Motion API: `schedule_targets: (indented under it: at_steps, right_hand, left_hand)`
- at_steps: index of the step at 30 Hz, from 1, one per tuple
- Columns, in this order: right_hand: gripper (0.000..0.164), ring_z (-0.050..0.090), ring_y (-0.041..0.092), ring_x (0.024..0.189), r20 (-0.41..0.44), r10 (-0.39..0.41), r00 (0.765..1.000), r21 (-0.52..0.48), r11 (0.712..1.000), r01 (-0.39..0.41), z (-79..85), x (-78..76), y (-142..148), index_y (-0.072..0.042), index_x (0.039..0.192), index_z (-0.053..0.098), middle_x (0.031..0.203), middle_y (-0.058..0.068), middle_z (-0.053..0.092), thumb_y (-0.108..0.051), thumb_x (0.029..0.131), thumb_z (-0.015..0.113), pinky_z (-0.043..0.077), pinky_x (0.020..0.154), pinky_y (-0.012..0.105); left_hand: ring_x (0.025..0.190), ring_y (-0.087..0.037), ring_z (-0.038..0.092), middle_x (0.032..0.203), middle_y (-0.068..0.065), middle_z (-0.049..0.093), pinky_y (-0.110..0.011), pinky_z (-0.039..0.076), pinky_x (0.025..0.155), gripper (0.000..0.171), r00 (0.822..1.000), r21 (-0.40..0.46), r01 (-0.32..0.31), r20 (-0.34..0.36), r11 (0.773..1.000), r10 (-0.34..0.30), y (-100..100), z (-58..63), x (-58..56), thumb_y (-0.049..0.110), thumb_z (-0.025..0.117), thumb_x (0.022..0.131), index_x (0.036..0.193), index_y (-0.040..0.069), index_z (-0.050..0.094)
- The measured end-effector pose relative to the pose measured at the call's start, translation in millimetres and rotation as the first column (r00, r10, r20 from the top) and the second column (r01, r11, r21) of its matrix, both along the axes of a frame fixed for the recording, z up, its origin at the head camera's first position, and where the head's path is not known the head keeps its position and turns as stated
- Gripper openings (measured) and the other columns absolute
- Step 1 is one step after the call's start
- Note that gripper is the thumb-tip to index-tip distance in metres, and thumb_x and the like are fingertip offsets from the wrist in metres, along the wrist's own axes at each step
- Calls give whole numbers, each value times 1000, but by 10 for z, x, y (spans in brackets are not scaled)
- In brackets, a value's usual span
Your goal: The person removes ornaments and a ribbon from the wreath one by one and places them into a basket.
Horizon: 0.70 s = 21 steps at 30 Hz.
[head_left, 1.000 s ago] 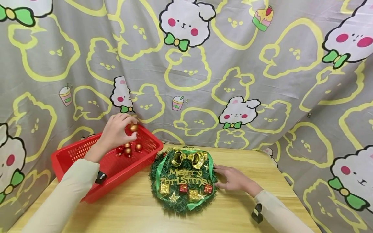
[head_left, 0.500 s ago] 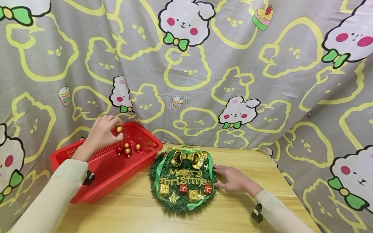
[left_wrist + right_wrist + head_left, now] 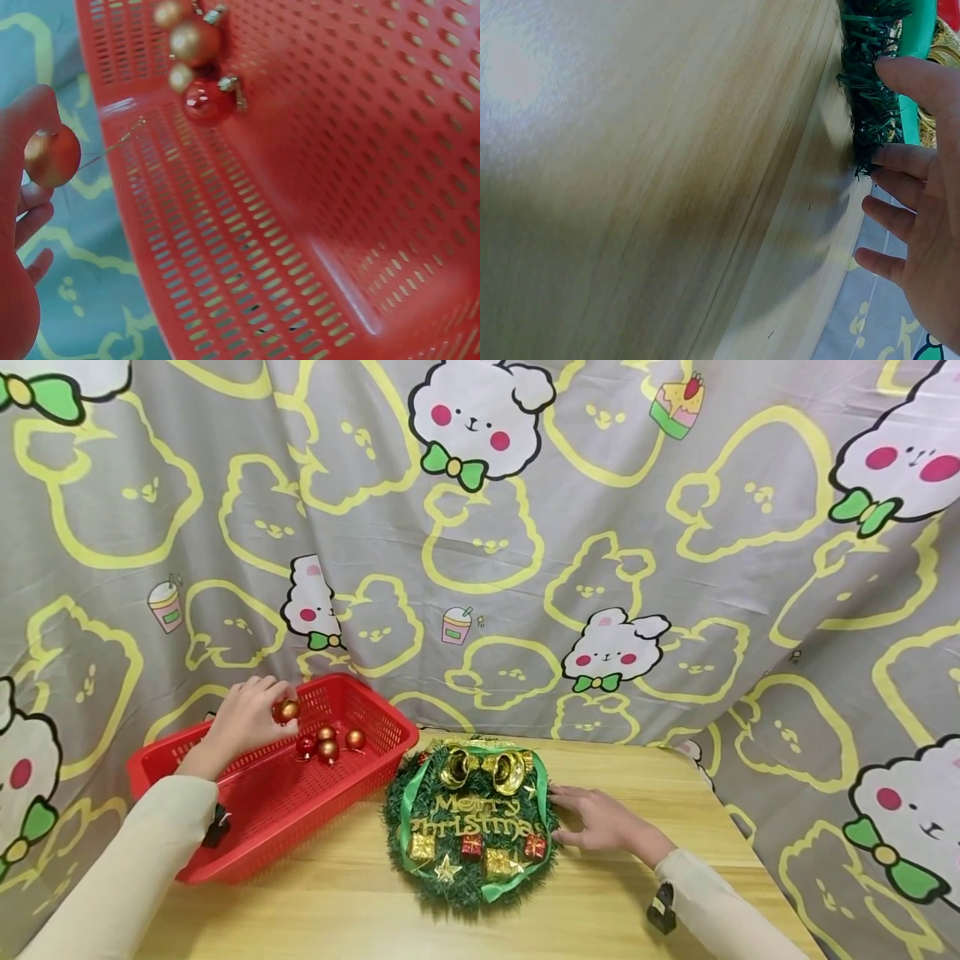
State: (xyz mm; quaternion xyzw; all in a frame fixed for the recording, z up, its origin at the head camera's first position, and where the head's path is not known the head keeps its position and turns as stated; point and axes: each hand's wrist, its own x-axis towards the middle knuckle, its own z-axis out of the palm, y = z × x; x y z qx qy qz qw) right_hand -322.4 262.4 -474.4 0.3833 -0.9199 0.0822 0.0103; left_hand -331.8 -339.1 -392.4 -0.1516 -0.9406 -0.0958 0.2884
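Note:
Over the back rim of the red plastic basket (image 3: 300, 822), my left hand (image 3: 246, 720) pinches a gold Christmas ball (image 3: 287, 711). In the left wrist view a thin gold string trails from this Christmas ball (image 3: 54, 159) towards the basket's slotted wall. Several gold balls (image 3: 327, 750) and a glossy red ball (image 3: 208, 102) lie inside the basket. A round green wreath (image 3: 467, 893) with lettering, bells, small gift boxes and a green ribbon lies flat on the table. My right hand (image 3: 600, 820) touches the wreath's right edge, fingers extended along the tinsel (image 3: 870, 90).
The basket stands at the left on the wooden table (image 3: 360, 918), angled towards the back. A grey patterned curtain (image 3: 495, 677) hangs close behind the table and along both sides.
My left hand has moved left and a little lower with the gold Christmas ball, and the basket has shifted slightly left. My right hand and the wreath stay put.

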Motion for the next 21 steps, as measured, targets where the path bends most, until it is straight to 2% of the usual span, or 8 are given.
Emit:
schedule_targets:
  at_steps: [6,12,21]
  right_hand:
    - [76,53,43,136,-4,-2,1000,-1,1000,2,1,-5,3,1,142,56,152,22,51,-57,94,63,42,111,57]
    - [76,53,42,135,-7,0,1000,4,1000,0,-2,1,-1,2,141,57,151,21,51,-57,93,63,43,111,56]
    - [74,53,44,135,0,7,1000,-7,1000,-7,7,14,-12,3,141,57,151,23,51,-54,93,65,43,111,57]
  left_hand:
    - [93,-33,54,94,-10,64,-54,41,79,29,996,-41,-17,83,999,20,-31,-99,-9,20,79,72,96,10,66]
    - [93,-31,52,95,-9,62,-48,37,77,31,987,-86,-23,158,996,37,-55,-183,-35,22,81,72,95,12,64]
    - [92,-32,52,93,-8,60,-51,40,77,34,975,-171,3,219,985,35,-56,-282,-67,24,82,71,95,10,64]
